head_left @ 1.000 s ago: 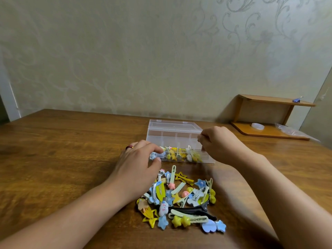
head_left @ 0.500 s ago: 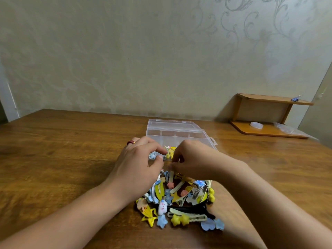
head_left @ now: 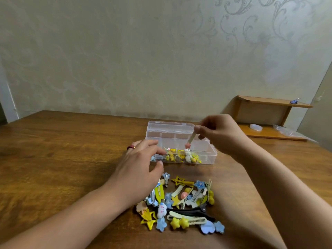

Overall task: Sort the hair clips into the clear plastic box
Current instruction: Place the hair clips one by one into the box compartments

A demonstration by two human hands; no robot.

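A few yellow clips already sit in the clear plastic compartment box (head_left: pixel 181 141); her right hand (head_left: pixel 221 133) pinches a pale clip with a pink bead (head_left: pixel 190 140) above it. The left hand (head_left: pixel 142 169) hovers relaxed, seemingly empty, beside the big colourful pile of loose hair clips (head_left: pixel 181 202) left on the brown wooden table (head_left: pixel 62 159).

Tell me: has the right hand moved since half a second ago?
Yes. The right hand has lifted away from the pile of coloured hair clips and now pinches a pale clip with a pink end above the clear plastic box.
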